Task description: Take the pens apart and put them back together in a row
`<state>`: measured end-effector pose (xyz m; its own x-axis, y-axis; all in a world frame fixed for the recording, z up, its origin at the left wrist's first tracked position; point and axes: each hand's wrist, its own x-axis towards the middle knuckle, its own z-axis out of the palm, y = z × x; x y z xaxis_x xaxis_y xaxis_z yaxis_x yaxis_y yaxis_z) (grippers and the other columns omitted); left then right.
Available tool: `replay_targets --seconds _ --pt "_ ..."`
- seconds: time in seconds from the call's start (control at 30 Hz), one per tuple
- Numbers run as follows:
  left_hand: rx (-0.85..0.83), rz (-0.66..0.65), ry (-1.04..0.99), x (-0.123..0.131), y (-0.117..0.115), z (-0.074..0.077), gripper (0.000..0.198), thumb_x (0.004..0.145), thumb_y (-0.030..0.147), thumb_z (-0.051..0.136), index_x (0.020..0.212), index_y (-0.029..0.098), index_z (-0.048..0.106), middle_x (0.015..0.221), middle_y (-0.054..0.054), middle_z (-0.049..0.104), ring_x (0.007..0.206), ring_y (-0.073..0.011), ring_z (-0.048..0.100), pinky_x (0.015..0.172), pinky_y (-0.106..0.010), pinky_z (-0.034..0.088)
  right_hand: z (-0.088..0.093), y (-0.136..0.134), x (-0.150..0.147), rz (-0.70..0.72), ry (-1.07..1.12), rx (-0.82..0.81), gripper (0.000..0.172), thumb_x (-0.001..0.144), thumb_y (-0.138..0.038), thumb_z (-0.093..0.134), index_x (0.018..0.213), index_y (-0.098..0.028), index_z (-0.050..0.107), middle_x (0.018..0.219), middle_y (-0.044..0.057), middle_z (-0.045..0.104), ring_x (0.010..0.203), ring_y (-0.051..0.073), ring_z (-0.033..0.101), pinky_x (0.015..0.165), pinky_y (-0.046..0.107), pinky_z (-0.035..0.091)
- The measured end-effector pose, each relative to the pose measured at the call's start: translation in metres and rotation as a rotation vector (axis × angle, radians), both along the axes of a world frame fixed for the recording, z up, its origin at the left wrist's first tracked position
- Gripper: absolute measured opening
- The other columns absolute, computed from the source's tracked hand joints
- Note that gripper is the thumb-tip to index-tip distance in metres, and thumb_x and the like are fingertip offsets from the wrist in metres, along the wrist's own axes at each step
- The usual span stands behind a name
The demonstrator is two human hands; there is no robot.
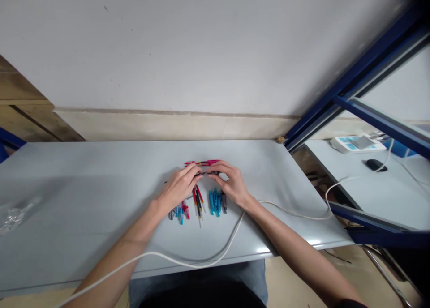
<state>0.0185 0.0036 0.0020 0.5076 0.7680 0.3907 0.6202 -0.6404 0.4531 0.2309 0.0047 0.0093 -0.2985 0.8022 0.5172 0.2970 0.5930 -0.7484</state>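
My left hand (181,182) and my right hand (234,182) meet over the table, fingertips closed on a dark pen (202,173) held level between them. The fingers cover much of it. Just beyond lie pink pens (192,163), partly behind my right hand. Below my left hand are several pen refills (198,203) with red and black ink. To their left sits a small group of clear, blue and pink pen pieces (180,215), which look like caps. Several blue pen barrels (215,203) and a grey one (224,203) lie near my right wrist.
A white cable (188,266) runs across the table's (83,200) front and off to the right. Crumpled clear plastic (13,217) lies at far left. A blue metal frame (316,106) stands at right; behind it are a white device (356,144) and black mouse (375,165).
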Motion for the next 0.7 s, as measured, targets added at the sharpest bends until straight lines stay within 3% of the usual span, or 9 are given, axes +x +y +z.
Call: replay_targets --seconds 0.2,0.37,0.47,0.6,0.7 --pt "-0.018 -0.025 0.054 0.007 -0.009 0.012 0.017 0.105 0.021 0.041 0.112 0.021 0.056 0.11 -0.007 0.059 0.089 -0.0187 0.066 0.075 -0.031 0.055 0.0 -0.007 -0.007 -0.017 0.007 0.056 0.012 0.096 -0.028 0.066 0.099 -0.022 0.076 0.096 0.008 0.075 0.088 0.021 0.07 0.082 0.037 0.057" --pt "0.002 -0.042 0.009 0.007 -0.007 0.011 0.023 0.104 0.016 0.038 0.112 0.02 0.059 0.11 -0.007 0.059 0.091 -0.0181 0.067 0.08 -0.032 0.056 0.001 -0.006 -0.003 -0.038 -0.058 0.044 0.014 0.096 -0.028 0.066 0.106 -0.022 0.075 0.096 0.007 0.077 0.086 0.021 0.071 0.08 0.034 0.057" --pt "-0.016 -0.042 -0.057 0.005 -0.004 0.006 0.028 0.104 0.018 0.039 0.123 0.022 0.06 0.114 -0.008 0.06 0.098 -0.0184 0.067 0.087 -0.033 0.057 0.0 -0.003 0.0 0.009 -0.089 0.021 0.02 0.099 -0.023 0.06 0.113 -0.023 0.074 0.103 0.007 0.077 0.089 0.021 0.072 0.082 0.034 0.057" --pt "-0.039 -0.056 -0.083 0.001 -0.001 0.001 0.047 0.101 0.009 0.036 0.142 0.025 0.051 0.126 -0.01 0.057 0.111 -0.0192 0.064 0.095 -0.034 0.056 -0.006 0.0 0.004 -0.038 -0.024 -0.059 0.017 0.096 -0.026 0.065 0.109 -0.022 0.075 0.097 0.005 0.077 0.069 0.017 0.07 0.072 0.032 0.058" --pt "-0.01 -0.051 -0.083 -0.005 0.002 0.002 0.046 0.101 0.01 0.034 0.14 0.023 0.054 0.124 -0.011 0.059 0.111 -0.0191 0.065 0.095 -0.034 0.056 -0.007 -0.001 0.005 -0.05 0.013 -0.113 0.016 0.092 -0.033 0.071 0.102 -0.022 0.076 0.092 0.006 0.078 0.07 0.019 0.07 0.069 0.032 0.058"
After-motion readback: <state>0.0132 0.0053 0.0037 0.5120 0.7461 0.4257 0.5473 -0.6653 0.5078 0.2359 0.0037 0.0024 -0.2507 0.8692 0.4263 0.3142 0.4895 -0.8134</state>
